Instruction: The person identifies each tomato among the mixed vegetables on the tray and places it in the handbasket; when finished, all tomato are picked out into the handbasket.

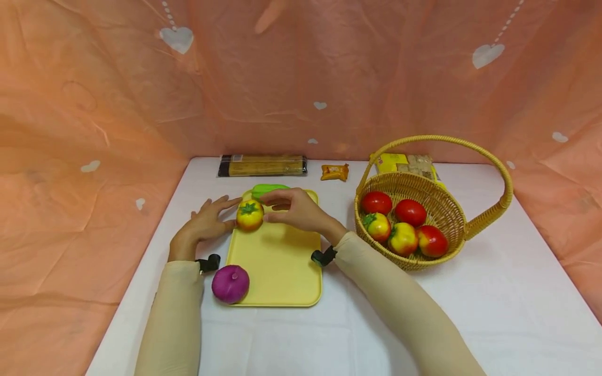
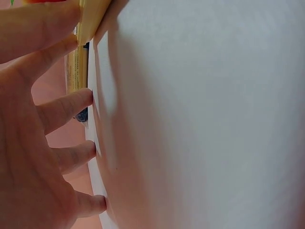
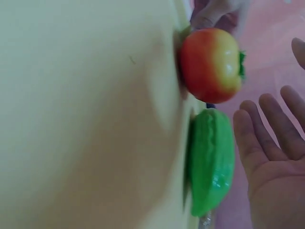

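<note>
A yellow tray [image 1: 282, 271] lies on the white table. At its far left corner sits a yellow-red tomato [image 1: 250, 216] with a green calyx. Behind the tomato is a ridged green vegetable [image 1: 269, 189], seen whole in the right wrist view. My left hand [image 1: 206, 223] is beside the tray's left edge, fingers spread; in the left wrist view the fingertips [image 2: 86, 97] touch the table and tray edge. My right hand [image 1: 301, 211] hovers over the tray just right of the tomato, holding nothing. A round purple vegetable [image 1: 230, 284] sits at the near left corner.
A wicker basket [image 1: 458, 245] with a tall handle stands right of the tray, holding several red and yellow-red fruits. Along the back lie a pack of noodle-like sticks [image 1: 265, 165], a small orange packet [image 1: 335, 172] and a yellow bag [image 1: 392, 162], partly behind the basket.
</note>
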Demonstrator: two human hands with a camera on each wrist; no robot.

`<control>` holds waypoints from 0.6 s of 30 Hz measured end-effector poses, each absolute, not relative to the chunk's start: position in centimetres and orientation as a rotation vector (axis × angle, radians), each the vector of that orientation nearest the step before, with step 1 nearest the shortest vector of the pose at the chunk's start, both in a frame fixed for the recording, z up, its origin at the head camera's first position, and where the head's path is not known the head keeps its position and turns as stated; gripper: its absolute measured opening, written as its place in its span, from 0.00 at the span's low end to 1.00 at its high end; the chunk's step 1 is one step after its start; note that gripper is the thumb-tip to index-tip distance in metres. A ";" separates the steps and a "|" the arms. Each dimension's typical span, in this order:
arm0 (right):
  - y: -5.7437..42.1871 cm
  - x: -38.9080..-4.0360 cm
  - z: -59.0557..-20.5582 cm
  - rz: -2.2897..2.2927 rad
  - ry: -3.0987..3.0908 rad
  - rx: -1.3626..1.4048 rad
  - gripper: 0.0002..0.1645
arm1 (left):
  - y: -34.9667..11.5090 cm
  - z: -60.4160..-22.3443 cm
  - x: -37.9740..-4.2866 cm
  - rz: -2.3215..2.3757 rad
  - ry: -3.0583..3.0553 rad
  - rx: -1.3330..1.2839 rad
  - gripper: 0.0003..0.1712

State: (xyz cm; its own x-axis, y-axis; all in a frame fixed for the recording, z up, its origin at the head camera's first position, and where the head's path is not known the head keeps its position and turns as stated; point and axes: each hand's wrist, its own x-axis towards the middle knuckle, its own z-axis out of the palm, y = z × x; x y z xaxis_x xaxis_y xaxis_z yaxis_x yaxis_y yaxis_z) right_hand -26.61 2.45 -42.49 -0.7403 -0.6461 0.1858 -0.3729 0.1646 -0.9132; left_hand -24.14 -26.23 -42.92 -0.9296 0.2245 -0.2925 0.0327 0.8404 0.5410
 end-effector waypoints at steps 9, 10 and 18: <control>0.2 -27.8 -43.7 -1.603 2.202 -0.905 0.33 | -26.2 -42.9 -24.1 0.760 2.678 0.195 0.41; 0.0 -27.9 -43.7 -1.594 2.208 -0.906 0.34 | -26.3 -42.9 -24.1 0.759 2.682 0.200 0.41; -0.4 -27.7 -43.9 -1.533 2.232 -0.920 0.33 | -26.4 -42.9 -24.2 0.751 2.688 0.215 0.41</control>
State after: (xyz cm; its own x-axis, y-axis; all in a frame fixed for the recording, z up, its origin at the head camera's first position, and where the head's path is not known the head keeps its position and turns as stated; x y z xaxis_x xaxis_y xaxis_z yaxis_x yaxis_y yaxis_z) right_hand -27.75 -0.44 -43.89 -0.7577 -0.6412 0.1217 -0.3436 0.2334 -0.9096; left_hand -24.15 -26.39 -42.85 -0.9305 0.2330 -0.2826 0.0529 0.8490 0.5258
